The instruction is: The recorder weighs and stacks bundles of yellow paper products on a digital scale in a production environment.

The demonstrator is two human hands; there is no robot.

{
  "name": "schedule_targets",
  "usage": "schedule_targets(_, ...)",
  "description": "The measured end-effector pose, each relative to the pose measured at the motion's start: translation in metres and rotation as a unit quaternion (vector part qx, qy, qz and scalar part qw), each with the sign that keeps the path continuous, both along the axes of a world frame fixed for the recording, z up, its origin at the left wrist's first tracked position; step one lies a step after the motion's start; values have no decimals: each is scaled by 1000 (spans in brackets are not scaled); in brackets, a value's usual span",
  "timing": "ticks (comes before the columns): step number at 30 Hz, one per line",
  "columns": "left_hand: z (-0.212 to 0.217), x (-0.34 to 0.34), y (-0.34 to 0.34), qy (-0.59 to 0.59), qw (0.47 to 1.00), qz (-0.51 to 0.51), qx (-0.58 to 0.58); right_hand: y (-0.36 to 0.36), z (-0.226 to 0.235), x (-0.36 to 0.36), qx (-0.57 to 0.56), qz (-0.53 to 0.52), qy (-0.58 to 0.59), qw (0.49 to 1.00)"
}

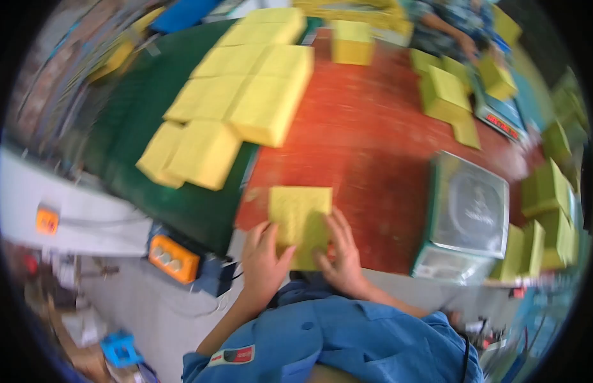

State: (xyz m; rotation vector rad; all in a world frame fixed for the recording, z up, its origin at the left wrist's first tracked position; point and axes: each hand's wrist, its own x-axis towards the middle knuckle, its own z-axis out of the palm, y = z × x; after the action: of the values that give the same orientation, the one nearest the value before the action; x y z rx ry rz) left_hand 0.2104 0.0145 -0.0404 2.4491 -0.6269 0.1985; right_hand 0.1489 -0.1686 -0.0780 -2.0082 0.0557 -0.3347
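A yellow square of paper, maybe a stack of sheets (301, 210), lies at the near edge of the red table in front of my body. My left hand (264, 258) grips its left side, fingers along the edge and thumb on the near part. On the opposite side my right hand (342, 255) holds the right edge, its fingers pointing away from me and its thumb near the bottom corner. A small orange-red spot shows by the right fingers. Motion blur hides the finer detail of the paper, and its thickness cannot be told.
Several yellow paper blocks (239, 86) sit on a green surface (127, 121) at left. A clear-topped box (472, 198) stands right on the red table (347, 127). At far right a person (459, 38) handles yellow blocks by a scale (500, 118). An orange socket block (174, 258) is at lower left.
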Motion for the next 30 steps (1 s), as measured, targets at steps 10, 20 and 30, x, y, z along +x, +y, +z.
schedule_targets(10, -7, -3, -34, 9, 990, -132, 55, 12, -74, -121, 377, -108, 267, 880)
schedule_targets(20, -10, -54, -26, 70, 984, -164, 19, 5, -44, -150, 620, -81, 135, 768)
schedule_targets(30, -7, -77, -193, 441, 712, -278, -471, -182, 127, -196, 82, -147, -180, 969)
